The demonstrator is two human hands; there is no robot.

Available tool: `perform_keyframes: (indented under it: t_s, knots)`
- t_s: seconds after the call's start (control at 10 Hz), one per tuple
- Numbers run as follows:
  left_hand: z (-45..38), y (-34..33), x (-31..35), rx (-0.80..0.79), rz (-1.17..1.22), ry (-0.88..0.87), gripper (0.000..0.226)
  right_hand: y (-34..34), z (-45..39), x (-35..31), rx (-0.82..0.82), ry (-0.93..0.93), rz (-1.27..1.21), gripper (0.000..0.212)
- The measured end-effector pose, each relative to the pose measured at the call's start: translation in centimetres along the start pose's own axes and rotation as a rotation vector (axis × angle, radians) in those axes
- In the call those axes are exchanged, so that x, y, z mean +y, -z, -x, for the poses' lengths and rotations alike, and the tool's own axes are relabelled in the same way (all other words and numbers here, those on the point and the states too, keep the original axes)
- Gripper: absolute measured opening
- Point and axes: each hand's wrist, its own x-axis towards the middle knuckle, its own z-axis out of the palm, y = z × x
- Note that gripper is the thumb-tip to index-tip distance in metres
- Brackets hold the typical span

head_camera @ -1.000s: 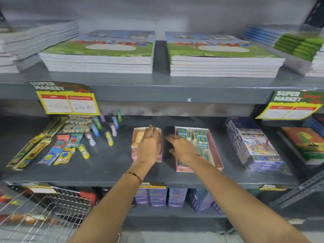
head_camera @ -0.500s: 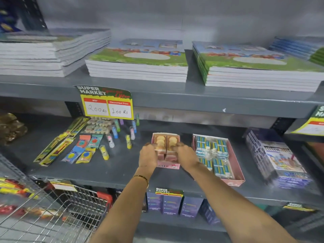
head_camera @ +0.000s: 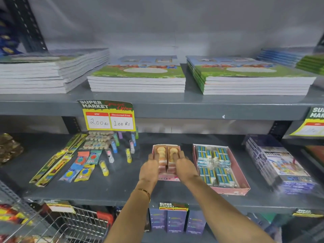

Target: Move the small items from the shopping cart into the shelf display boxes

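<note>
A small pink eraser display box (head_camera: 166,151) with two rows of tan round erasers sits on the middle shelf (head_camera: 122,186). My left hand (head_camera: 149,168) grips its left side and my right hand (head_camera: 185,166) grips its right side, fingers curled over the rims. The near half of the box is partly hidden by my hands. A larger pink display box (head_camera: 233,188) holding blue-and-white packets stands just to the right. The wire shopping cart (head_camera: 70,225) is at the lower left, with an orange handle.
Loose glue sticks (head_camera: 128,155), pencil packs (head_camera: 52,165) and sharpener packets (head_camera: 84,165) lie left of the box. Stacked crayon boxes (head_camera: 280,165) sit at the right. Notebook stacks (head_camera: 138,76) fill the upper shelf, and a yellow price sign (head_camera: 108,116) hangs from its edge.
My hands went from resting over the two boxes to clasping the small eraser box on both sides. The view shifted left, bringing the cart and price sign further in.
</note>
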Motion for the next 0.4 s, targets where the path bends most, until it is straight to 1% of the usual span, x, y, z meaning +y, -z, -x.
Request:
perform_keyframes:
  t_s: [0.1, 0.2, 0.3, 0.4]
  knots:
    - [-0.3, -0.5, -0.3, 0.007, -0.011, -0.004, 0.052, -0.1, -0.3, -0.2, 0.017, -0.008, 0.01, 0.056]
    - [-0.1, -0.4, -0.2, -0.007, 0.017, 0.009, 0.05, 0.2, -0.3, -0.1, 0.018, 0.0, 0.024, 0.055]
    - [0.3, -0.6, 0.0, -0.032, 0.052, 0.04, 0.06, 0.7, 0.3, 0.1, 0.025, 0.024, 0.012, 0.057]
    - [1.6, 0.3, 1.0, 0.087, 0.03, -0.01, 0.074, 1.4, 1.3, 0.4, 0.168, 0.071, 0.013, 0.057]
